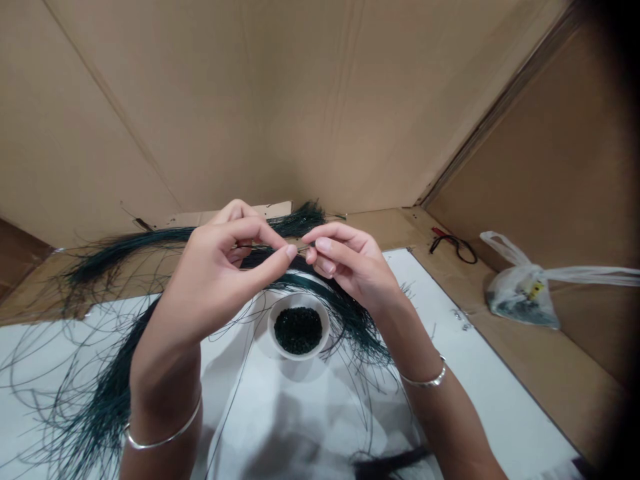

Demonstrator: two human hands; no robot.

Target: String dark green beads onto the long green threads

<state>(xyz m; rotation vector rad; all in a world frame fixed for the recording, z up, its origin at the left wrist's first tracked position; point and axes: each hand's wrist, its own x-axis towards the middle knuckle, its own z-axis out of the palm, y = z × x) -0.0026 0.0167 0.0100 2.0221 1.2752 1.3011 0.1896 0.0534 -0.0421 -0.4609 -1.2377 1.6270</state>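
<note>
My left hand is closed in a pinch, thumb against forefinger, on a thin dark strand that barely shows. Close by, fingertips nearly meeting it, my right hand pinches the same fine strand; any bead at the tips is too small to make out. Below both hands stands a small white bowl filled with tiny dark green beads. A thick bundle of dark green strands arches behind the bowl, partly hidden by my hands, its loose ends fanning out on both sides.
Another dark green bundle lies farther back along the cardboard wall. White sheeting covers the work surface. At the right are a black cord with a red end and a tied clear plastic bag. Something dark lies at the near edge.
</note>
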